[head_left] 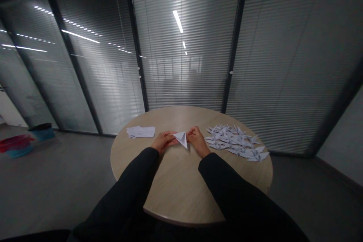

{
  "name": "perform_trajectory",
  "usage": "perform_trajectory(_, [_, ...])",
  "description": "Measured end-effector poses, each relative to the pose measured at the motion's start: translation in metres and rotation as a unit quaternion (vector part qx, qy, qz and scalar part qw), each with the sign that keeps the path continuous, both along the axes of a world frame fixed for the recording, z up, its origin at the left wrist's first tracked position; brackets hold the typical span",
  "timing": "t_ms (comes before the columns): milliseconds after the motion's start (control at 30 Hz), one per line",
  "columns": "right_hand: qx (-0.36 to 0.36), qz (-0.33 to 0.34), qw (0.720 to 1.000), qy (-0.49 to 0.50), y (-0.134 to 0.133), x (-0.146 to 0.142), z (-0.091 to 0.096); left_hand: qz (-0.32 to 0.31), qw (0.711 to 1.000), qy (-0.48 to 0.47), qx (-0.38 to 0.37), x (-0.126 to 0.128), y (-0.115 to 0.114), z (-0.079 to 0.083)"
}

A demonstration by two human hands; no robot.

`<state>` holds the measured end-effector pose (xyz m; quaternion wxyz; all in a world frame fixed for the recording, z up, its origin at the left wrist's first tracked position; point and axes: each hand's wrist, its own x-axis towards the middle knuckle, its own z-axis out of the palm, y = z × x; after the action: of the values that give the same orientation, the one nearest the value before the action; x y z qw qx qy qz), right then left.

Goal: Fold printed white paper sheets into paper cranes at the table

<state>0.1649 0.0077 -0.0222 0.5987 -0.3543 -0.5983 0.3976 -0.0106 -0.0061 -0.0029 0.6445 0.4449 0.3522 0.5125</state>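
Note:
A small white paper [182,138], folded into a triangle, sits between my two hands over the middle of a round wooden table [181,189]. My left hand [163,140] pinches its left side with closed fingers. My right hand [197,140] grips the right side, fingers also closed on the paper. Both arms wear black sleeves.
A small stack of flat white sheets [141,131] lies on the table to the left. Several folded paper cranes [235,140] are spread on the right part of the table. Glass walls with blinds stand behind. Blue and red bins [42,131] sit on the floor at far left.

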Motion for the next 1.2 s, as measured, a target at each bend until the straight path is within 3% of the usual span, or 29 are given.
perform_trajectory(133, [0.032, -0.017, 0.998, -0.047, -0.003, 0.0, 0.004, 0.047, 0.998, 0.033, -0.004, -0.002, 0.001, 0.001])
perform_trajectory(367, [0.164, -0.115, 0.971, -0.132, -0.015, 0.007, 0.016, 0.087, 0.993, 0.077, -0.005, -0.004, 0.003, -0.002])
perform_trajectory(500, [0.24, -0.096, 0.928, -0.269, -0.015, 0.005, 0.011, 0.053, 0.994, 0.099, -0.001, -0.002, 0.001, -0.003])
perform_trajectory(633, [0.234, -0.112, 0.875, -0.409, -0.01, 0.004, 0.001, 0.029, 0.993, 0.114, 0.019, 0.0, 0.001, -0.004])
perform_trajectory(733, [0.225, -0.115, 0.857, -0.448, -0.011, 0.005, 0.0, 0.022, 0.993, 0.115, 0.021, 0.001, 0.002, -0.003])
perform_trajectory(1067, [0.231, -0.103, 0.864, -0.435, -0.019, 0.004, 0.008, 0.006, 0.99, 0.135, 0.036, -0.001, 0.003, -0.003])
perform_trajectory(1200, [0.222, -0.081, 0.891, -0.389, -0.019, 0.002, 0.009, 0.026, 0.986, 0.158, 0.038, -0.003, 0.003, -0.003])
